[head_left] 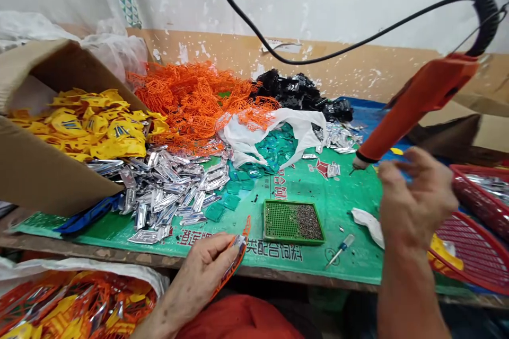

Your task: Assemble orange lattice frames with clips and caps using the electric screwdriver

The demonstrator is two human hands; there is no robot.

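Orange plastic frame [244, 246], curved and narrow, sits in the left hand [202, 270], low in the head view at the front edge of the tabletop [91, 246]. The fingers and thumb close around it, and a silver metal part [238, 241] lies against its inner side. The frame's long axis slants from the lower left up towards the right, its top end pointing towards a green perforated tray [278, 222] with a heap of small dark screws [309, 222] at its right end.

Well to the right, the right hand [415, 201] is raised above the tabletop, palm turned inward, fingers loosely curled and holding nothing. It is the nearer hand to an orange electric screwdriver [421, 98], which hangs from a coiled black cord, with its tip angled down and left, just beside the fingers. Whether they touch it cannot be told.

Across the green printed mat [338, 196] lie loose silver parts [159, 196], teal parts [274, 148] in a white plastic bag [254, 135], an orange lattice heap [194, 100], black parts [302, 92], and a small screwdriver [340, 250]. Yellow parts [91, 127] fill a cardboard box [51, 169] at the left corner; red baskets [481, 196] sit at the right edge.
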